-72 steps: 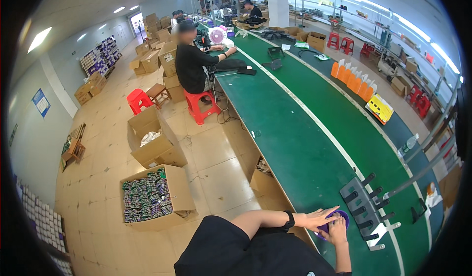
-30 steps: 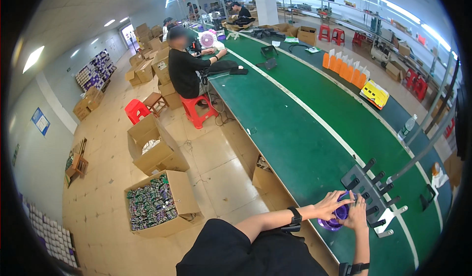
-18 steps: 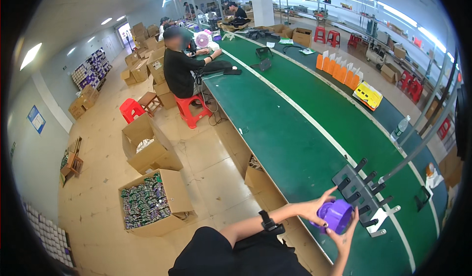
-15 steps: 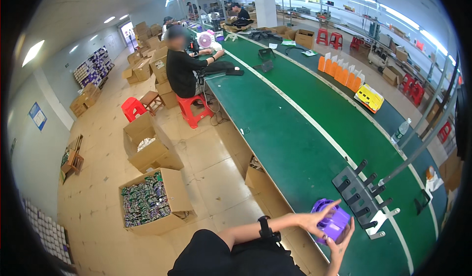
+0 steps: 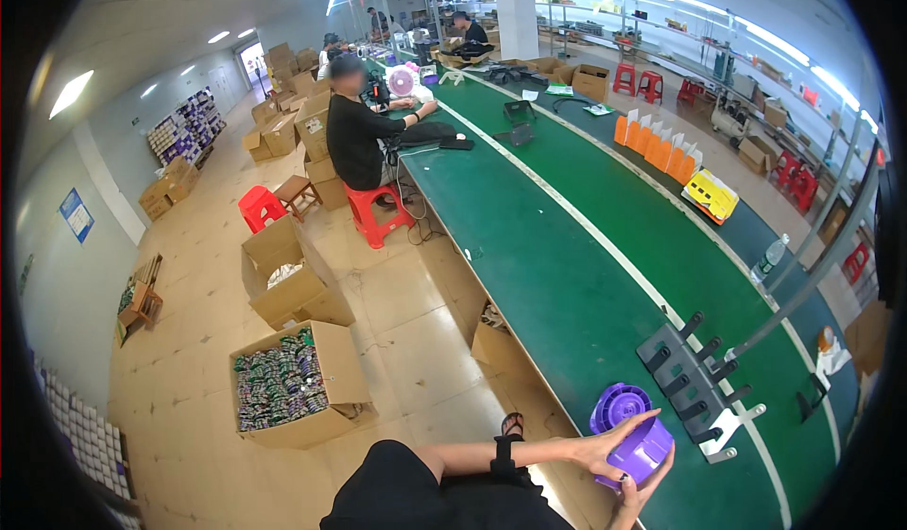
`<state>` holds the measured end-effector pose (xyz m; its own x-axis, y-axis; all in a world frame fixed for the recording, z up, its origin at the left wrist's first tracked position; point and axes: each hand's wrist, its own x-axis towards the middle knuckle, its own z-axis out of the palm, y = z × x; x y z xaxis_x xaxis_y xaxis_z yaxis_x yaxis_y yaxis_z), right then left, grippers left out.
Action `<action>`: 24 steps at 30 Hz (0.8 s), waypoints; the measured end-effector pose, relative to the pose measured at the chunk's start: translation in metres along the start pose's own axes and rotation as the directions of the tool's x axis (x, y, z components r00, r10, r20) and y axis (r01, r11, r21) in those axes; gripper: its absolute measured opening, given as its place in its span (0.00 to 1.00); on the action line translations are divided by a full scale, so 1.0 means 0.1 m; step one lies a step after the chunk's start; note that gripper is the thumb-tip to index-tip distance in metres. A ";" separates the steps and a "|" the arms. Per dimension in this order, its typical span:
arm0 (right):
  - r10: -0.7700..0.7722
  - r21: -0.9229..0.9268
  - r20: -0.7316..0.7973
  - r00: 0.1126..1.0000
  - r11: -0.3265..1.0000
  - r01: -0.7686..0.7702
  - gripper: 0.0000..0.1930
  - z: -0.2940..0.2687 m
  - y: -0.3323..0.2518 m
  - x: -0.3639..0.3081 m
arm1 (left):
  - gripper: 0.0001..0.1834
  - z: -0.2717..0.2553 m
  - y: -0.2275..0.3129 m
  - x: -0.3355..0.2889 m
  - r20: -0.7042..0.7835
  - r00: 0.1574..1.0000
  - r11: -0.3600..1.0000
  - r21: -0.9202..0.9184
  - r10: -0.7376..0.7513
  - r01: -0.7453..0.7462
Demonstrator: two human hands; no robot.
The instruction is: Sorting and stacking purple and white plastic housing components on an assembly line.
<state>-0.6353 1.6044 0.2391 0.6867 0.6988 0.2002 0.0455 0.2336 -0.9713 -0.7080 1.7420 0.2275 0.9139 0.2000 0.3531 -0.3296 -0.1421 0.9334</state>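
Observation:
Between my hands, over the near edge of the green table [image 5: 557, 275], is a purple plastic housing [image 5: 644, 451] with a smooth, boxy body. A round, ringed purple part [image 5: 621, 403] shows just beyond it; whether the two are joined I cannot tell. My left hand [image 5: 597, 451], a black band on its wrist, grips the housing from the left with fingers stretched over its top. From below and the right, my right hand [image 5: 648, 494] wraps its other side. Right of the housing lies a dark grey rack [image 5: 682, 379] with several black prongs and a pale metal bracket.
A co-worker [image 5: 364, 133] sits on a red stool [image 5: 375, 216] farther along the table. Open cartons [image 5: 300, 379] stand on the floor to the left, one full of small wrapped pieces. Orange holders [image 5: 657, 147], a yellow packet [image 5: 710, 196] and a bottle [image 5: 770, 258] line the far side.
The purple housing has turned in my hands, and the ringed part now shows more fully. My left fingers have come down along the housing's top; my right hand has shifted slightly lower.

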 end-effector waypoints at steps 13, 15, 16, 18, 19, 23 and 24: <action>0.194 -0.088 -0.181 0.964 0.973 -0.212 0.26 -0.27 0.40 0.24 | 0.57 -0.24 0.01 0.36 0.148 0.982 0.977 -0.162 -0.116 0.140; 0.197 -0.069 -0.172 0.965 0.975 -0.212 0.22 -0.31 0.54 0.22 | 0.57 -0.26 -0.09 0.44 0.263 0.958 0.982 -0.116 -0.114 0.149; 0.138 -0.017 -0.190 0.972 0.989 -0.144 0.21 -0.32 0.53 0.22 | 0.57 -0.22 -0.06 0.55 0.321 0.944 0.991 -0.089 -0.070 0.104; 0.243 -0.067 -0.294 0.924 0.960 -0.273 0.21 -0.33 0.36 0.17 | 0.59 -0.18 -0.13 0.67 0.395 0.912 0.950 -0.231 -0.106 0.211; 0.239 -0.008 -0.301 0.923 0.968 -0.253 0.21 -0.35 0.27 0.15 | 0.59 -0.16 -0.32 0.69 0.442 0.888 0.884 -0.357 -0.125 0.303; 0.277 0.361 -0.350 0.895 0.921 -0.144 0.26 -0.40 0.23 -0.17 | 0.54 -0.06 -0.32 0.85 0.714 0.698 0.576 -0.547 -0.058 0.607; 0.253 0.396 -0.395 0.883 0.914 -0.085 0.28 -0.35 0.27 -0.23 | 0.52 -0.06 -0.34 0.87 0.751 0.660 0.466 -0.572 -0.034 0.675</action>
<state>-0.6243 1.5711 0.2039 0.9044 0.4096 -0.1193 -0.3038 0.4221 -0.8541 -0.6189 1.7700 0.2266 0.7920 -0.5911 0.1528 0.3283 0.6233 0.7098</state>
